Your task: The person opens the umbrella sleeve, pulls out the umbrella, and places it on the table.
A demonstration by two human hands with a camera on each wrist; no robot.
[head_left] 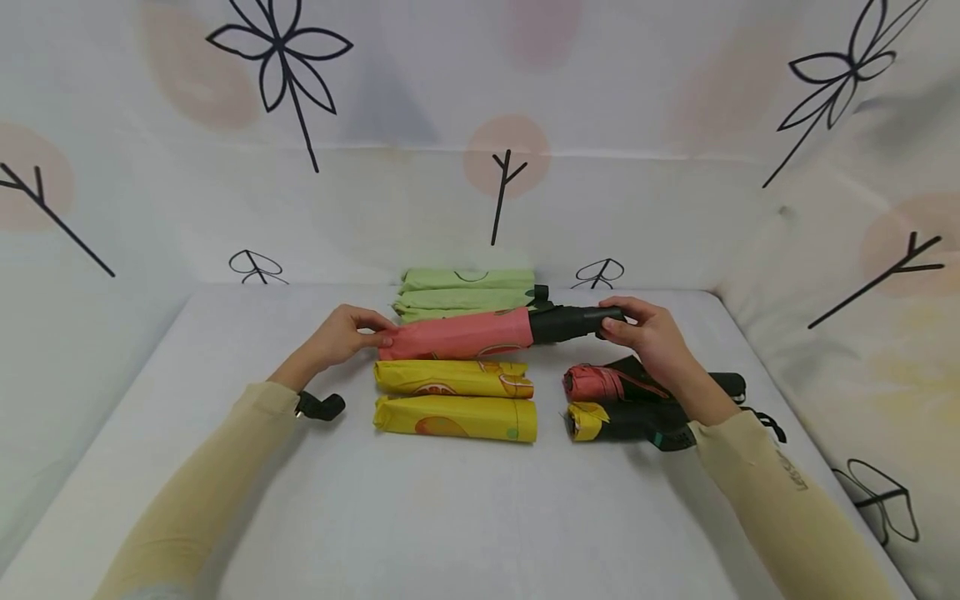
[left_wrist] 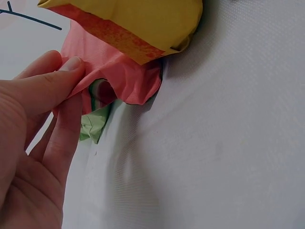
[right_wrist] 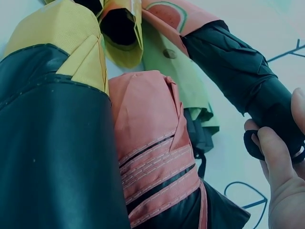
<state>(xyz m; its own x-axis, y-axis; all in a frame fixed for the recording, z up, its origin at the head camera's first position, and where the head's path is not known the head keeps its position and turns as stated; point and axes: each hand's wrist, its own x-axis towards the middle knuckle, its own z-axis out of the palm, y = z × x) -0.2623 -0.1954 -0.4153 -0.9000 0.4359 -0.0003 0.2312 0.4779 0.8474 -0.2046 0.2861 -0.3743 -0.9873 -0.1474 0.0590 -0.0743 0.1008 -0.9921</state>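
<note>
A pink umbrella sleeve with a watermelon print (head_left: pixel 457 335) lies across the middle in the head view, with a folded black umbrella (head_left: pixel 570 323) sticking out of its right end. My left hand (head_left: pixel 341 337) pinches the sleeve's left end between thumb and fingers; the left wrist view shows the pink fabric (left_wrist: pixel 107 62) bunched there. At the other end, my right hand (head_left: pixel 648 337) grips the umbrella's black handle, its strap loop (right_wrist: pixel 253 144) by the fingers in the right wrist view. The part of the umbrella inside the sleeve is hidden.
Two yellow fruit-print sleeves (head_left: pixel 453 418) lie in front of the pink one, green sleeves (head_left: pixel 465 283) behind. Right of them are a pink-and-black folded umbrella (head_left: pixel 592 383) and a yellow-and-black one (head_left: pixel 622 421), under my right forearm. A black curved piece (head_left: pixel 322 407) lies beside my left wrist.
</note>
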